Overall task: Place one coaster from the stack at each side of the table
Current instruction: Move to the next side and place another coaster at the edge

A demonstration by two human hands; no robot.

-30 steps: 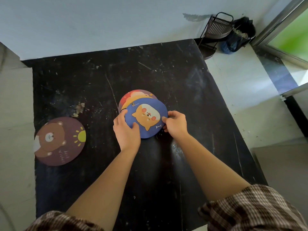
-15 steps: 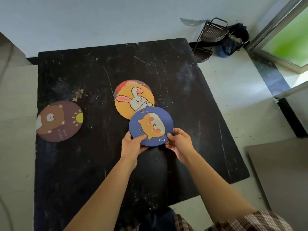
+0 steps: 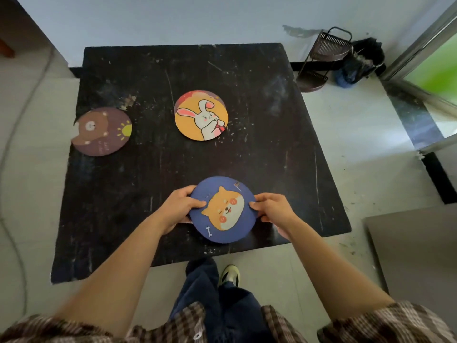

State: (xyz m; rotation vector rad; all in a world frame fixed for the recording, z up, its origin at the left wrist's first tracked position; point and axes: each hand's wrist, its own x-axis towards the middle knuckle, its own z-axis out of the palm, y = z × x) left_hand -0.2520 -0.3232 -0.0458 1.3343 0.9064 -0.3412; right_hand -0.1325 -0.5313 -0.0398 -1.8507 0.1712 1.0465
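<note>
Both of your hands grip one round coaster at the near edge of the bench: your left hand (image 3: pixel 178 209) curls around its left rim with the thumb lying across the top face, and your right hand (image 3: pixel 275 211) pinches the right rim the same way. That blue coaster (image 3: pixel 223 209) carries an orange dog's face and a small white bone; whether it lies flat on the top or sits just above it cannot be told. No brand name shows on it.

Near the middle of the bench (image 3: pixel 272 149) lies the yellow rabbit coaster (image 3: pixel 200 116), with a sliver of a reddish coaster (image 3: pixel 190 94) showing beneath its far edge, so the two form the stack. At the bench's left edge rests the brown bear coaster (image 3: pixel 102 131), with a yellow sun on it and a line of pale script too small to read; its left rim slightly overhangs the edge.

You face a black, square top, scuffed and flecked with pale marks. It stands against a pale wall on a light tiled floor (image 3: pixel 346 125). Beyond the far right corner a dark wire rack (image 3: pixel 321 58) stands beside a dark bag (image 3: pixel 358 63).
</note>
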